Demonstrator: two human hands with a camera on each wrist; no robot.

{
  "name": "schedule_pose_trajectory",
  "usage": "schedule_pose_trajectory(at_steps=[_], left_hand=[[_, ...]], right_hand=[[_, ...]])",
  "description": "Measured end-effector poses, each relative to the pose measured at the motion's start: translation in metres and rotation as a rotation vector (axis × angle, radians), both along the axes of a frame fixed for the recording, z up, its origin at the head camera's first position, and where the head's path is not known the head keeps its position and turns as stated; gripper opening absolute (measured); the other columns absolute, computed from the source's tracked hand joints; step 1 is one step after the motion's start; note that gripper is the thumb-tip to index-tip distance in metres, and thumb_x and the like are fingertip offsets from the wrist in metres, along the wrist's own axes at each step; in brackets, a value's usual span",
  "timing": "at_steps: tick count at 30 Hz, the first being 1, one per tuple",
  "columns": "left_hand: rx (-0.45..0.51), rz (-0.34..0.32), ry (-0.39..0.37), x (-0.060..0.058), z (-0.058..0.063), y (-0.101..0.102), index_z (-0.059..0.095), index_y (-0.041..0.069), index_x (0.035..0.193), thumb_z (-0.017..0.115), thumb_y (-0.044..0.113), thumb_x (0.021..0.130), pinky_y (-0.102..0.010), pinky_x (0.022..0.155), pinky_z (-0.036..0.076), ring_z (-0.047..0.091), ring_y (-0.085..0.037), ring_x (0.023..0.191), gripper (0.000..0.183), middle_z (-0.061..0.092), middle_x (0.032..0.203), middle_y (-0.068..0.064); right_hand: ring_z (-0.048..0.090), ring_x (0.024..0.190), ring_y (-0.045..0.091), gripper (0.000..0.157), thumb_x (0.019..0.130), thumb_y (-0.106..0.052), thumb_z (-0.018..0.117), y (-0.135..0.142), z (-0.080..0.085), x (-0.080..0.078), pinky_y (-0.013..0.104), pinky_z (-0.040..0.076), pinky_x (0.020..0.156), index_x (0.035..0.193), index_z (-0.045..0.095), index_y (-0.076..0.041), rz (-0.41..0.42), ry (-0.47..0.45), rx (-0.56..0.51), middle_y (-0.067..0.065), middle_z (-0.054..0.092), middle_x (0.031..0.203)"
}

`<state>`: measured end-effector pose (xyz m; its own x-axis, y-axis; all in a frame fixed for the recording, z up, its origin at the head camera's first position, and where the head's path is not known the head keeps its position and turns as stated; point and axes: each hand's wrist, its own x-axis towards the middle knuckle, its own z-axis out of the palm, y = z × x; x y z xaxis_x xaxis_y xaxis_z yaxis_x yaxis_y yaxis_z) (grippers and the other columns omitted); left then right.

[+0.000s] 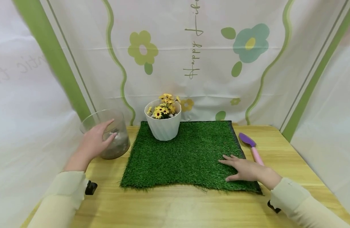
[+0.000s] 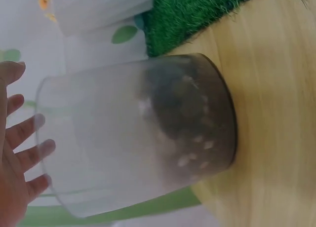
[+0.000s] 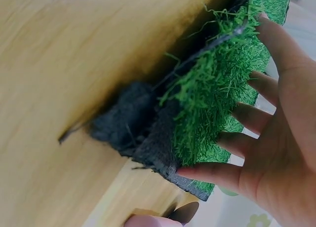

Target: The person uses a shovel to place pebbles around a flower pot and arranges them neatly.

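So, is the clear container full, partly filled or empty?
Partly filled: dark material and pale bits show only low in the container.

The left arm (image 1: 53, 205) comes up from the bottom left corner, and the right arm (image 1: 317, 209) from the bottom right. Pale sleeves (image 1: 65, 186) cover both arms down near the wrists. The left hand (image 1: 95, 139) reaches farther forward than the right hand (image 1: 244, 169). Its fingers are spread apart and a bit bent. The right hand has its palm down, fingers spread out, thumb away from them. Both hands point in toward the middle.
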<state>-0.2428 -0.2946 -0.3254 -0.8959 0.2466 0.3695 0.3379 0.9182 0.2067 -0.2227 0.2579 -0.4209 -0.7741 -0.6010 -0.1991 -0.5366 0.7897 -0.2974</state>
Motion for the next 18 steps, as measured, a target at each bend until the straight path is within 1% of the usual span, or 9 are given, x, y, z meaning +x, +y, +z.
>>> schedule_pose_trajectory(at_steps=[3,4,5,6,8,11,13,15,18], left_hand=[[-0.008,0.03,-0.028,-0.009,-0.006,0.002,0.031,0.011,0.145,0.047,0.044,0.094,-0.069,0.096,0.023,0.04,-0.048,0.118,0.062,0.04,0.137,-0.024],[-0.017,0.046,-0.039,-0.01,-0.008,0.001,0.031,0.011,0.145,0.046,0.046,0.095,-0.07,0.095,0.022,0.041,-0.048,0.117,0.063,0.042,0.136,-0.024],[-0.027,0.062,-0.047,-0.011,-0.009,0.001,0.031,0.012,0.145,0.045,0.047,0.095,-0.071,0.095,0.021,0.043,-0.048,0.115,0.063,0.044,0.134,-0.024],[-0.037,0.074,-0.056,-0.012,-0.011,0.001,0.031,0.013,0.145,0.043,0.05,0.094,-0.071,0.094,0.02,0.045,-0.048,0.113,0.064,0.047,0.132,-0.024],[-0.054,0.092,-0.074,-0.015,-0.013,0.001,0.031,0.014,0.144,0.039,0.054,0.094,-0.071,0.093,0.02,0.047,-0.048,0.109,0.065,0.05,0.128,-0.024],[-0.071,0.112,-0.076,-0.018,-0.015,0.001,0.038,0.014,0.141,0.037,0.055,0.094,-0.07,0.087,0.026,0.052,-0.047,0.102,0.062,0.056,0.121,-0.023],[-0.071,0.118,-0.058,-0.018,-0.016,0.0,0.046,0.013,0.135,0.039,0.049,0.096,-0.068,0.083,0.031,0.056,-0.044,0.096,0.053,0.06,0.116,-0.021],[-0.071,0.115,-0.025,-0.019,-0.016,-0.002,0.054,0.013,0.127,0.043,0.042,0.097,-0.065,0.077,0.034,0.06,-0.041,0.088,0.044,0.065,0.106,-0.017],[-0.055,0.095,0.023,-0.02,-0.019,-0.002,0.061,0.012,0.117,0.05,0.032,0.096,-0.061,0.073,0.036,0.064,-0.035,0.079,0.032,0.07,0.092,-0.011]], right_hand=[[0.029,0.13,0.042,0.081,0.081,-0.06,0.057,0.004,0.0,0.001,0.04,0.05,0.081,0.145,0.033,-0.016,-0.007,-0.005,-0.014,0.013,0.022,0.15],[0.028,0.131,0.042,0.08,0.081,-0.059,0.057,0.002,0.0,0.0,0.04,0.051,0.079,0.145,0.033,-0.016,-0.006,-0.013,-0.02,0.013,0.022,0.15],[0.025,0.132,0.042,0.08,0.081,-0.059,0.057,0.001,0.0,0.0,0.042,0.049,0.085,0.145,0.034,-0.016,-0.008,-0.013,-0.019,0.013,0.023,0.15],[0.024,0.132,0.042,0.08,0.081,-0.058,0.058,0.0,0.001,-0.001,0.044,0.048,0.087,0.145,0.034,-0.016,-0.011,-0.014,-0.02,0.013,0.023,0.15],[0.023,0.132,0.042,0.08,0.081,-0.058,0.059,-0.001,0.002,-0.002,0.045,0.047,0.089,0.144,0.035,-0.015,-0.023,-0.016,-0.014,0.013,0.023,0.15],[0.024,0.132,0.043,0.08,0.081,-0.057,0.059,-0.002,0.002,-0.003,0.042,0.049,0.085,0.144,0.035,-0.015,-0.023,-0.018,-0.009,0.014,0.023,0.15],[0.024,0.132,0.043,0.08,0.081,-0.057,0.058,-0.003,0.002,-0.002,0.035,0.05,0.076,0.145,0.034,-0.015,-0.012,-0.019,-0.012,0.014,0.023,0.15],[0.023,0.132,0.043,0.08,0.082,-0.057,0.058,-0.003,0.001,-0.002,0.031,0.049,0.069,0.145,0.034,-0.016,-0.007,-0.02,-0.017,0.014,0.022,0.15],[0.023,0.132,0.043,0.08,0.081,-0.058,0.059,-0.002,0.001,0.0,0.028,0.048,0.065,0.145,0.034,-0.016,-0.021,-0.016,-0.016,0.014,0.023,0.15]])
